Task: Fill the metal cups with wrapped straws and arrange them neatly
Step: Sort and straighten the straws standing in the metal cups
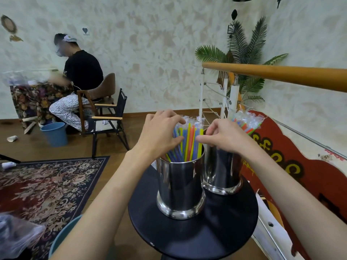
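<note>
Head view recorded a round black table point(193, 239) bearing two metal cups, the near cup point(181, 186) holding wrapped straws point(188, 142) that the left hand point(159, 132) and right hand point(223, 136) pinched with curled fingers, the far cup point(221, 175) just behind with its own straws point(246, 121).

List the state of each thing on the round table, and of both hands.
Near metal cup: upright, holding straws.
Wrapped straws: standing bunched in near cup.
Far metal cup: upright, holding straws.
Left hand: fingers curled round the bunch.
Right hand: fingers curled, touching the bunch.
</note>
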Demonstrator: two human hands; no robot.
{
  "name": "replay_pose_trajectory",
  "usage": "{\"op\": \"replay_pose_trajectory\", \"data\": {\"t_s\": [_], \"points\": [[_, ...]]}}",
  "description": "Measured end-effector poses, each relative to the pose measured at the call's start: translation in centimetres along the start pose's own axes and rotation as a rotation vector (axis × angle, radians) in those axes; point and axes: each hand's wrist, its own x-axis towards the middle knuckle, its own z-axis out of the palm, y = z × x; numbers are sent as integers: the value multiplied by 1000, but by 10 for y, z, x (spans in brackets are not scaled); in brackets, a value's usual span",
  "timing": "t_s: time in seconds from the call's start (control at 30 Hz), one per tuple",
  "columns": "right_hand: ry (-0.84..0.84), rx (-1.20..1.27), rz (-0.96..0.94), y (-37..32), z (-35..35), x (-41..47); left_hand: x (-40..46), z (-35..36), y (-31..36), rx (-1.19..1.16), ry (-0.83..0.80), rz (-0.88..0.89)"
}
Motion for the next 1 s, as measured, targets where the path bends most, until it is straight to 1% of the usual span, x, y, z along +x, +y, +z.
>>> {"op": "replay_pose_trajectory", "data": {"t_s": [0.07,0.17,0.33,0.4,0.6,0.67,0.87,1.0], "points": [[-13,-36,34,0,7,-1,2,1,1,11,-18,27],[12,-64,31,-3,13,-1,2,6,3,40,-67,59],[17,-39,-35,-6,18,-3,-1,10,4,-48,-16,51],[16,-21,-58,-6,17,-3,0,9,5,-48,-8,50],[-115,141,-87,-2,13,0,1,9,5,-36,6,46],[-155,203,-101,1,13,1,1,9,5,-63,28,40],[-266,366,-123,6,12,2,3,5,7,-163,17,-11],[-298,425,-119,10,11,3,3,1,5,-264,-31,-29]]}}
